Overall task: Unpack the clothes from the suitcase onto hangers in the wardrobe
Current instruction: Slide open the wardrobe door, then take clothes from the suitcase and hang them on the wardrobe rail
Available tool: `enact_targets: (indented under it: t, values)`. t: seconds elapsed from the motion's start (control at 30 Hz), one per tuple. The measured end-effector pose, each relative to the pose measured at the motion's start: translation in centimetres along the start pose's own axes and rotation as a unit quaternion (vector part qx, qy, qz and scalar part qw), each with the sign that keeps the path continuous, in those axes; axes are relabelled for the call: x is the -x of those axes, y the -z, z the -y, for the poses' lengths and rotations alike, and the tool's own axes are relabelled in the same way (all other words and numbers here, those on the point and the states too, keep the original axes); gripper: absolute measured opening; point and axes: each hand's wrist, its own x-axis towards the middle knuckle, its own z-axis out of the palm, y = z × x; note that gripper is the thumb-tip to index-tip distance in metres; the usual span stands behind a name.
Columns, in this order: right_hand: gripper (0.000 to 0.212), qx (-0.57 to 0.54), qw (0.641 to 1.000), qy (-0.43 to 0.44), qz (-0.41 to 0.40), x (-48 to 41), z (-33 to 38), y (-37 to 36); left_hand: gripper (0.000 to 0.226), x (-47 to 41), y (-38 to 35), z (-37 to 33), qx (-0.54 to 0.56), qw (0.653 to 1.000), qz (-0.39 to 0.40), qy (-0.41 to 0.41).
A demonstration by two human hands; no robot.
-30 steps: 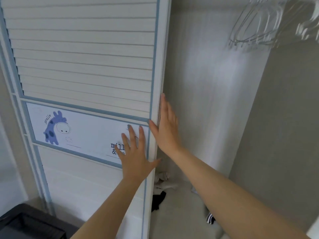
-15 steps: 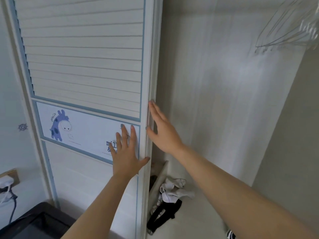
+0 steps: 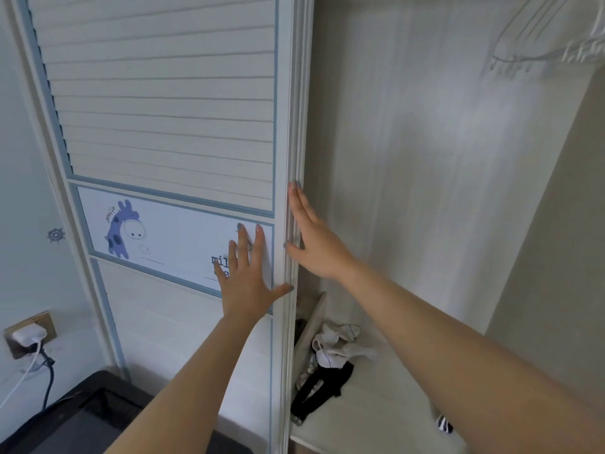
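A white slatted sliding wardrobe door [image 3: 163, 103] with blue trim and a giraffe picture fills the left half of the view. My left hand [image 3: 246, 276] lies flat on the door's picture panel, fingers spread. My right hand [image 3: 312, 239] presses flat against the door's right edge, fingers straight. The wardrobe interior [image 3: 425, 191] stands exposed on the right. Several white hangers [image 3: 540, 40] hang at the top right. The black suitcase [image 3: 82, 417] shows at the bottom left, and its contents are out of sight.
White and black clothes [image 3: 330, 358] lie heaped on the wardrobe floor [image 3: 376, 414] near the door. A small striped item [image 3: 443, 424] lies further right. A wall socket with a charger and cables [image 3: 27, 337] sits at the left.
The door has slid to the left under both hands, exposing more of the wardrobe interior. The view has shifted, so the hangers now sit further right and the socket has come into view.
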Motion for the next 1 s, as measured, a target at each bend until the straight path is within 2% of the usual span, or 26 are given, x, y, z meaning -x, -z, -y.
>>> enact_targets:
  t: [0.1, 0.13, 0.2, 0.27, 0.3, 0.37, 0.47, 0.6, 0.73, 0.83, 1.0]
  values:
    - [0.086, -0.014, 1.000, -0.021, -0.009, 1.1, -0.3, 0.0, 0.121, 0.7, 0.4, -0.6, 0.047, 0.998, -0.027, -0.006]
    - [0.081, -0.015, 0.999, -0.033, -0.020, 1.2, -0.3, 0.0, 0.114, 0.9, 0.9, -0.6, 0.073, 0.995, -0.066, -0.004]
    - [0.068, -0.015, 0.997, -0.069, -0.037, 3.3, -1.4, -0.4, 0.092, 2.9, 0.6, -1.5, 0.140, 0.982, -0.128, -0.017]
    - [0.052, -0.031, 0.994, -0.099, -0.037, 6.9, -2.6, -0.9, 0.065, 6.2, -0.5, -2.5, 0.188, 0.972, -0.135, -0.040]
    - [0.044, -0.041, 0.992, -0.116, -0.036, 8.3, -3.3, -1.1, 0.051, 7.3, -1.3, -2.9, 0.206, 0.971, -0.108, -0.053]
    - [0.031, -0.043, 0.982, -0.180, -0.035, 13.9, -5.7, -2.3, 0.027, 11.1, -4.4, -4.7, 0.254, 0.964, 0.029, -0.071]
    - [0.023, -0.052, 0.966, -0.254, -0.015, 20.4, -7.3, -4.0, 0.017, 14.9, -6.9, -5.9, 0.291, 0.938, 0.185, -0.038]
    - [0.023, -0.078, 0.900, -0.430, -0.003, 34.1, -8.7, -8.0, 0.012, 22.1, -12.1, -8.7, 0.265, 0.891, 0.362, -0.067]
    - [0.025, -0.113, 0.789, -0.603, -0.023, 49.2, -7.4, -11.7, 0.013, 30.7, -17.0, -12.9, 0.219, 0.811, 0.525, -0.136]
    - [0.027, -0.133, 0.720, -0.680, -0.044, 57.6, -4.9, -13.4, 0.015, 36.6, -18.8, -15.9, 0.188, 0.750, 0.598, -0.214]
    - [0.028, -0.159, 0.565, -0.802, -0.113, 71.7, 0.7, -14.1, 0.017, 48.7, -20.2, -21.9, 0.127, 0.650, 0.675, -0.325]
